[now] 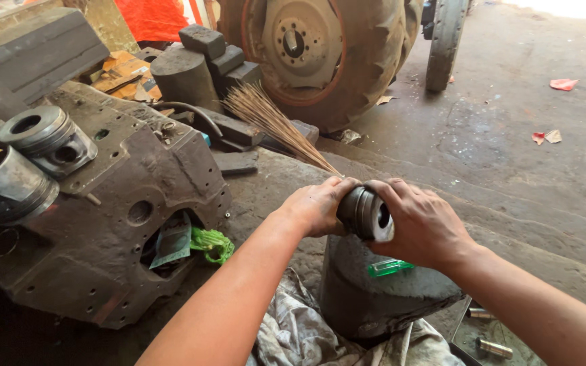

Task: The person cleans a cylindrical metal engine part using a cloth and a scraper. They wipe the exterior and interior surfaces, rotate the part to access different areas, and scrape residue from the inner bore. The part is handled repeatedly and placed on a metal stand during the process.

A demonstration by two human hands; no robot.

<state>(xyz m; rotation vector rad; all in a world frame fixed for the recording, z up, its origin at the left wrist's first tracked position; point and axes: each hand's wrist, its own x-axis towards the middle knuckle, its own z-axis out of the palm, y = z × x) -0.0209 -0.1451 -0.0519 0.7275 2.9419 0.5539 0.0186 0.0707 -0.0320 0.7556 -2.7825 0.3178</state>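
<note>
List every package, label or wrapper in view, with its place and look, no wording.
Cardboard box: upper left behind the metal casting, flattened, orange-yellow with dark print.
Paper label: inside the casting's opening, curled, teal-grey.
Green plastic wrapper: beside that label, crumpled.
Small green packet: on the dark cylinder below the right hand, flat, translucent.

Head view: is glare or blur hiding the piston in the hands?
Head view: the piston is sharp and evenly lit between the left hand and right hand; glare only blows out the floor at top right; wide-angle bending shows at the edges.
</note>
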